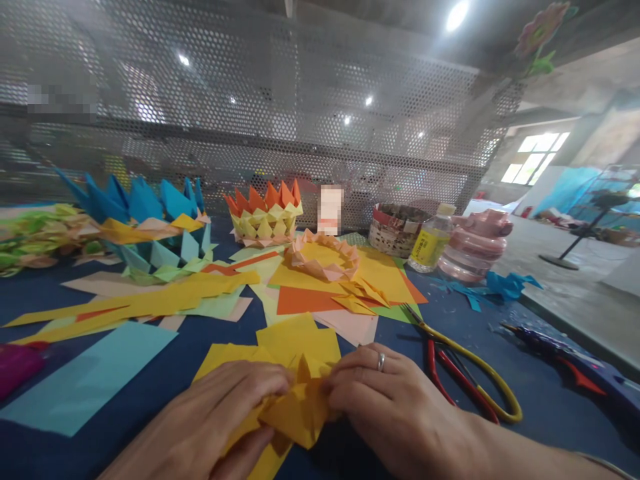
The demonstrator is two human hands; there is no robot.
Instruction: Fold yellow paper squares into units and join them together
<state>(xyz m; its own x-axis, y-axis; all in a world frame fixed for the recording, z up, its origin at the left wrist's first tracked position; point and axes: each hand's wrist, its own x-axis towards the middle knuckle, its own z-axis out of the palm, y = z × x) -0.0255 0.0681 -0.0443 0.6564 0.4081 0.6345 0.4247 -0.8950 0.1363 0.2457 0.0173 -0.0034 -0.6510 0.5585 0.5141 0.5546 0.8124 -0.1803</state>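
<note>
Between my two hands, near the front edge of the view, is a folded yellow paper piece (295, 415) with a pointed flap standing up. My left hand (220, 407) grips its left side, thumb below and fingers on top. On its right side, the bent fingers of my right hand (385, 400), which wears a ring, pinch the paper; those fingertips are partly hidden. Flat yellow paper squares (297, 333) lie under and just beyond the hands. To the right of my right hand rest yellow-handled scissors (493, 377) and red-handled pliers (465, 380).
Blue-and-green (145, 200) and orange-and-yellow folded paper crowns (265, 217) stand behind, with a pink paper ring (325, 273). A light blue sheet (95, 373) lies left. A yellow-labelled bottle (430, 243), a pink jug (475, 247) and a dark blue glue gun (575, 360) are right.
</note>
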